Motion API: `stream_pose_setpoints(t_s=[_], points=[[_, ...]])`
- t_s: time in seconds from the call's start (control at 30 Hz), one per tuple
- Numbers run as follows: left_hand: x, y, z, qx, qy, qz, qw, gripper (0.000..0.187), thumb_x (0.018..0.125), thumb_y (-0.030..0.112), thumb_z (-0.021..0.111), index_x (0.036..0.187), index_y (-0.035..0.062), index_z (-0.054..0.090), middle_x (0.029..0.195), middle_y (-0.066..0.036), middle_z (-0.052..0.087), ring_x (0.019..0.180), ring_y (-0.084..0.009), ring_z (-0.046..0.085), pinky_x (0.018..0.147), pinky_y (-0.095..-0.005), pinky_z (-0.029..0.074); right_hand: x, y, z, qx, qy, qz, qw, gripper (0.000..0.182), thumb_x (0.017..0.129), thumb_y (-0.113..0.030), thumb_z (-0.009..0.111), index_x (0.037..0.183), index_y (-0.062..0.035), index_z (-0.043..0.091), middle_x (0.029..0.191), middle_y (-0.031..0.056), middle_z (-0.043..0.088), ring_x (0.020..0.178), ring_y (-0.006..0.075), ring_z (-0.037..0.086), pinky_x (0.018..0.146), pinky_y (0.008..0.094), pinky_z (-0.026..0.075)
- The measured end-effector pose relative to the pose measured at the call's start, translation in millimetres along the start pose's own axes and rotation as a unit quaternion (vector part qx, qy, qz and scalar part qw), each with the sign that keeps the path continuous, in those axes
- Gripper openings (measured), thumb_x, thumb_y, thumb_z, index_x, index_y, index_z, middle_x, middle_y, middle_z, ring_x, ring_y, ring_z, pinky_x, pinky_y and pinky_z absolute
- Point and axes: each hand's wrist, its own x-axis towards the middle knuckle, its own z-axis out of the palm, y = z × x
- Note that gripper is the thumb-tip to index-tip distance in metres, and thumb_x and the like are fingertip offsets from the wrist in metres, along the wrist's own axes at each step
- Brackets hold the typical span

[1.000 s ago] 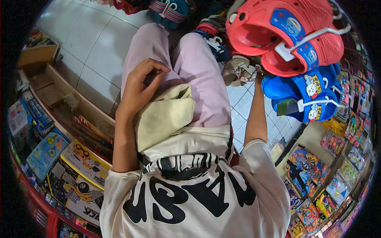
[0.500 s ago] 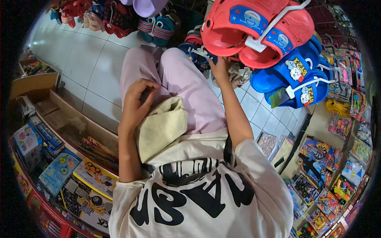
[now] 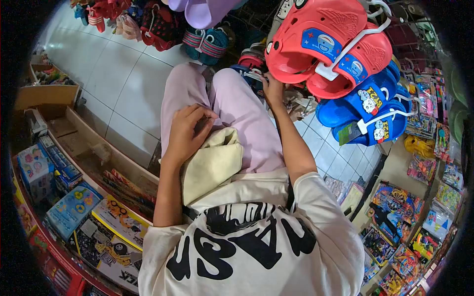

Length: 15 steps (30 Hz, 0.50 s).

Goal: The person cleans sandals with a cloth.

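My left hand (image 3: 190, 129) rests on my pink-trousered lap, fingers loosely bent and thumb apart, holding nothing. Beside it lies a folded pale yellow cloth item (image 3: 215, 158). Stretched forward past my knee, my right hand (image 3: 274, 92) closes at the edge of a dark blue pair of sandals (image 3: 253, 81) on a white hanger; its fingertips are partly hidden. Above and right of that hand hang red clogs (image 3: 296, 47) with blue picture straps. Below these are blue slides (image 3: 340, 116) marked BT21. Beige sandals (image 3: 301, 106) sit just behind the right hand.
More footwear hangs at the top, including lilac clogs (image 3: 207, 12) and striped teal shoes (image 3: 205, 44). Boxed toys (image 3: 111, 246) and a wooden-edged shelf (image 3: 106, 143) stand on the left. Packaged toys (image 3: 397, 209) line the right side. White tiles (image 3: 131, 81) cover the floor.
The view has shifted slightly, so most things appear further right and lower. My left hand has turned a little, its fingers now lying more toward the right. My right hand stays by the dark blue sandals.
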Motion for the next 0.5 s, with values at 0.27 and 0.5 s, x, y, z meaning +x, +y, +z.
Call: stream_pose_setpoints(t_s=[0.27,0.5], points=[[22.3,2.7,0.2,-0.082,-0.004,-0.012,0.997,0.009,0.08,0.002,0.064,0.089,0.0042,0.064,0.085,-0.009,0.062,0.078,-0.0255,0.059,0.07,-0.0336,0.044,-32.5,-29.9,-16.5,-0.013,-0.029,-0.021,0.999,0.013,0.078,-0.001,0.064,0.091,0.0002,0.062,0.098,0.0149,0.058,0.094,0.0328,0.054,0.084,0.0392,0.043],[17.4,-3.8,7.9,-0.02,-0.003,0.014,1.0,0.011,0.081,0.002,0.064,0.091,0.0037,0.064,0.084,-0.009,0.062,0.079,-0.024,0.059,0.072,-0.0326,0.044,-39.3,-74.8,-74.1,-0.012,-0.04,-0.004,0.999,0.014,0.08,-0.007,0.064,0.093,-0.0023,0.063,0.101,0.0112,0.057,0.098,0.0308,0.052,0.084,0.0415,0.042]])
